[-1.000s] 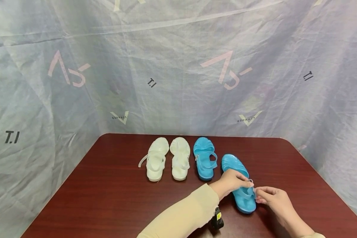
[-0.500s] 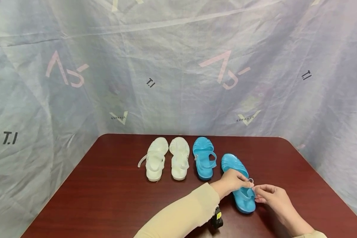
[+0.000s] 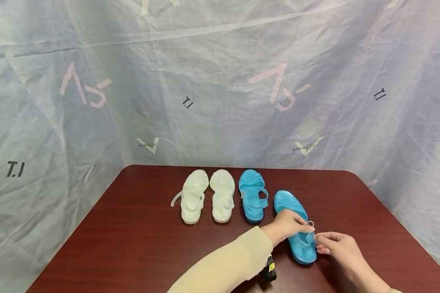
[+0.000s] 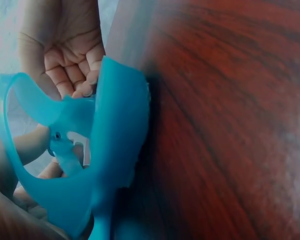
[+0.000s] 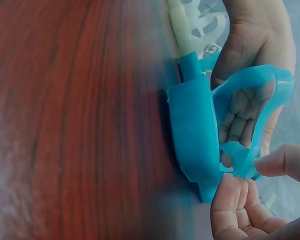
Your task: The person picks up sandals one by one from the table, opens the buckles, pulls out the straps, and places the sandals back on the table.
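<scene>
A blue jelly sandal [image 3: 302,251] rests on the table at the right, toe pointing away and turned left. Reaching over it, my left hand [image 3: 289,224] pinches the end of its ankle strap [image 4: 27,172] between thumb and fingers. From the outer side, my right hand [image 3: 340,249] pinches the same strap area near the buckle [image 4: 57,135], thumb against the strap [image 5: 250,164]. Both hands' fingertips are close together there. A small strap loop [image 3: 310,223] sticks up beyond the left fingertips. The fingers partly hide the fastening.
Left of this sandal stands a second blue sandal [image 3: 252,213], its strap looped. Two white sandals [image 3: 191,215] [image 3: 221,214] line up further left, the leftmost with its strap sticking out sideways. A printed grey cloth [image 3: 212,81] hangs behind the dark red table [image 3: 132,244].
Both hands stay at the sandal's strap, with only small shifts of the right fingertips. The sandals keep their places.
</scene>
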The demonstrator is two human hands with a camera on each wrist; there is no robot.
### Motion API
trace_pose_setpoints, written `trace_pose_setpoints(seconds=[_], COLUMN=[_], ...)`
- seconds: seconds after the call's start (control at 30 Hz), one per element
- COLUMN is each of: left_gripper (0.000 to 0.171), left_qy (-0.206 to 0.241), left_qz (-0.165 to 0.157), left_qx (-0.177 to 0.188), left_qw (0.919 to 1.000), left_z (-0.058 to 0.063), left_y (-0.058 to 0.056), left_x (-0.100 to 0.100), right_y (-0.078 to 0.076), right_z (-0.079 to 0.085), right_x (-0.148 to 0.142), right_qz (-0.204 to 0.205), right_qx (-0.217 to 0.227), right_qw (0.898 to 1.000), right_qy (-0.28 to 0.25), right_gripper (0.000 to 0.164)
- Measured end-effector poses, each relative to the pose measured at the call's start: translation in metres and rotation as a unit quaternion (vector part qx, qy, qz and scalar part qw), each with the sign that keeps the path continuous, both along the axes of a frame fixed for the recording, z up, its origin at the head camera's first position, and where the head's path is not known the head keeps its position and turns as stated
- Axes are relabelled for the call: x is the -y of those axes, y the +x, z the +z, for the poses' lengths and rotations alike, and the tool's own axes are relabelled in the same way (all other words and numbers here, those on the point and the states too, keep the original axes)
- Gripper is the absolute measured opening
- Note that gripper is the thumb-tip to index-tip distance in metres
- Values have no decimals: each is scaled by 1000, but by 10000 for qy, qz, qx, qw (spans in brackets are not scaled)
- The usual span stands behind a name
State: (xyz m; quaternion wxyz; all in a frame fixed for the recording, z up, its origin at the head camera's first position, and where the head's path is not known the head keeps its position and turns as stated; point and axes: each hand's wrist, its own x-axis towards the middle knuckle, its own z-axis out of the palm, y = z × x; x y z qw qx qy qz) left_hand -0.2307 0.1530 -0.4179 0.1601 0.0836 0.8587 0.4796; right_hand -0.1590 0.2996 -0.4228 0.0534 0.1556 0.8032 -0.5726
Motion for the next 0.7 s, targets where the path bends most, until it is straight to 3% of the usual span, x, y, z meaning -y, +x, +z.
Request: trace_pose_setpoints(seconds=[0.37,0.7], left_gripper=[16,13], left_qy=[217,220], left_qz=[68,98], left_qx=[280,139], left_qw=[9993,9996], left_z=[0,-1], left_y=[-3,1], left_x=[0,-2], right_y=[-6,-11], right_z=[2,6], right_x=[2,-5], right_qz=[21,330], right_qx=[-130,-298], right_qw=[9998,9948], right_qy=[127,913], right_gripper=[36,37])
